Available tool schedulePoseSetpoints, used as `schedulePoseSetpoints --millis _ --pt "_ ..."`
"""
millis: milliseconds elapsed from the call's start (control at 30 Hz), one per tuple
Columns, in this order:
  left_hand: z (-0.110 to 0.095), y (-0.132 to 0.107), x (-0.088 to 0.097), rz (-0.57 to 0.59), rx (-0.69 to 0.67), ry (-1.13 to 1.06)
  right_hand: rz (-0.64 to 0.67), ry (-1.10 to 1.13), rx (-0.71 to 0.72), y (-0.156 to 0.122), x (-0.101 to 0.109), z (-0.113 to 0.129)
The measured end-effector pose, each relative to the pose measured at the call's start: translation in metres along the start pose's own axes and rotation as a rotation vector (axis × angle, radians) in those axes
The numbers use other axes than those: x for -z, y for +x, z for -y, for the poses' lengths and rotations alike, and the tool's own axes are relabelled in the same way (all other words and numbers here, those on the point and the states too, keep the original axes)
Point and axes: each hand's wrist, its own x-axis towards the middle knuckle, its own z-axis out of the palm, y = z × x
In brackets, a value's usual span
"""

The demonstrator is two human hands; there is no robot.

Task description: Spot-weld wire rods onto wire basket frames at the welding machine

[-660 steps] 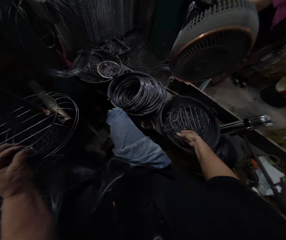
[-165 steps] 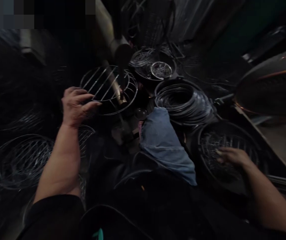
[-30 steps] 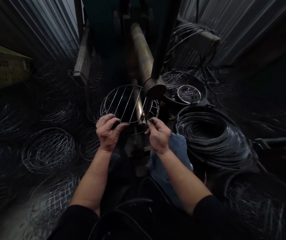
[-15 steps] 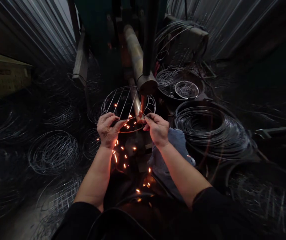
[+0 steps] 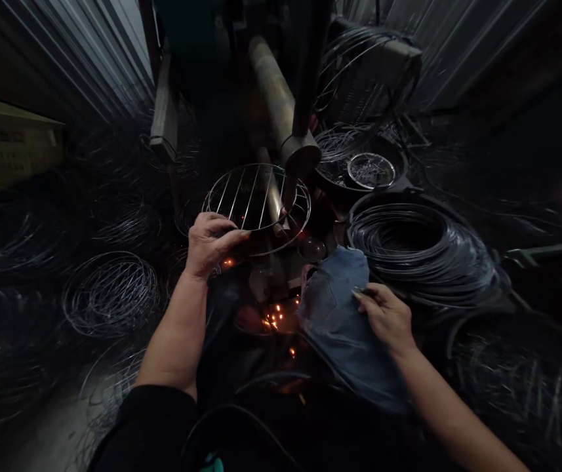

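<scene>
My left hand (image 5: 206, 246) pinches the near rim of a round wire rack (image 5: 263, 196), thumb below and fingers above. Straight parallel bars cross the rack's ring. It sits around the lower rod (image 5: 273, 196) of a welding machine, whose copper-tipped upper electrode (image 5: 289, 193) comes down at the rack's right side. My right hand (image 5: 389, 316) is away from the rack, over a blue denim cloth (image 5: 332, 295). Its thumb and fingertips are pressed together. Something small shows at the fingertips, too small to name.
The machine's thick cylindrical arm (image 5: 278, 98) extends from the back. A large wire coil (image 5: 399, 255) lies at the right, with a round metal dish (image 5: 372, 171) behind it. Stacked wire racks (image 5: 111, 292) stand at the left. Glowing sparks (image 5: 274, 319) are below the rack.
My right hand has left the rack's rim and moved right and down to the denim cloth. My left hand keeps its grip. Sparks have become fewer and lower.
</scene>
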Motion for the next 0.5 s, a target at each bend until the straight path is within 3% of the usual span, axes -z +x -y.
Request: schedulePoseSetpoints --millis 167,267,333,433,500 --pt "-0.023 -0.031 -0.014 -0.184 0.039 0.084 0.239 0.011 -0.044 0.016 0.004 0.009" --pt "-0.035 -0.042 -0.023 -0.235 0.040 0.129 0.367 0.090 -0.122 0.023 0.009 0.028" --pt "-0.040 -0.046 -0.028 -0.266 0.027 0.156 0.454 0.190 -0.104 0.025 0.007 0.052" --pt "-0.047 -0.048 -0.035 -0.304 0.013 0.181 0.571 0.307 0.034 0.027 -0.009 0.098" --pt "-0.052 -0.050 -0.039 -0.307 0.006 0.185 0.560 0.398 0.058 0.030 -0.027 0.126"
